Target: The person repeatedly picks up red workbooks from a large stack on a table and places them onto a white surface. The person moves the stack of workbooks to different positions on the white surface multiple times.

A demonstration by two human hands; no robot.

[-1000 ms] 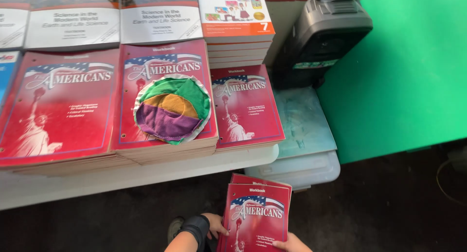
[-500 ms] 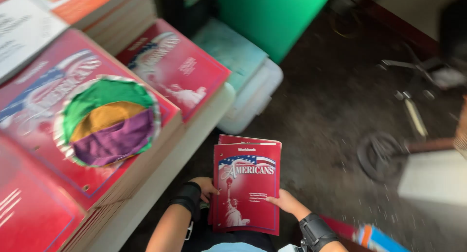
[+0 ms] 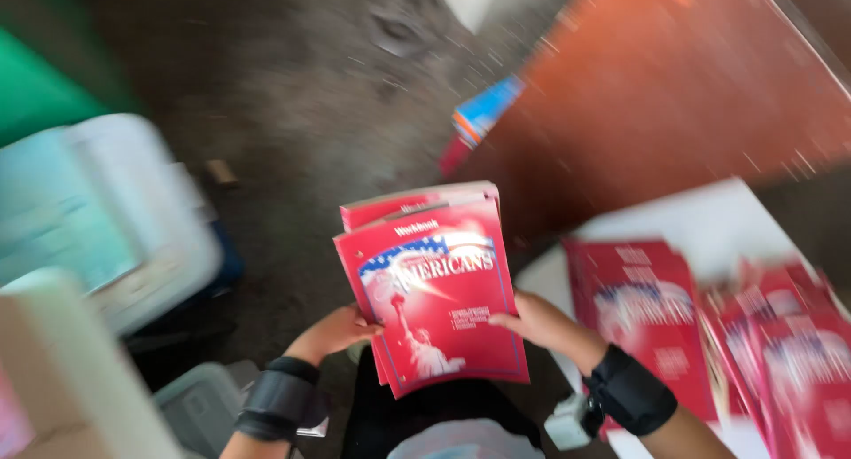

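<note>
I hold a small stack of red workbooks (image 3: 434, 290) upright in front of me, covers facing up. My left hand (image 3: 332, 332) grips the stack's left edge and my right hand (image 3: 541, 323) grips its right edge. Both wrists carry black bands. To the right, several more red workbooks (image 3: 647, 308) lie on a white table (image 3: 709, 215), some fanned out at the far right. The whole view is blurred by motion.
Pale plastic storage bins (image 3: 97, 219) stand at the left over a dark floor (image 3: 310, 95). A reddish-brown board (image 3: 674, 95) leans at the upper right, with a blue and red book (image 3: 483, 113) at its foot. A green surface (image 3: 35, 86) shows at the far left.
My view has swung right, away from the table with stacked books and the round multicoloured object, toward another white table with red workbooks. Both hands still hold the same stack.
</note>
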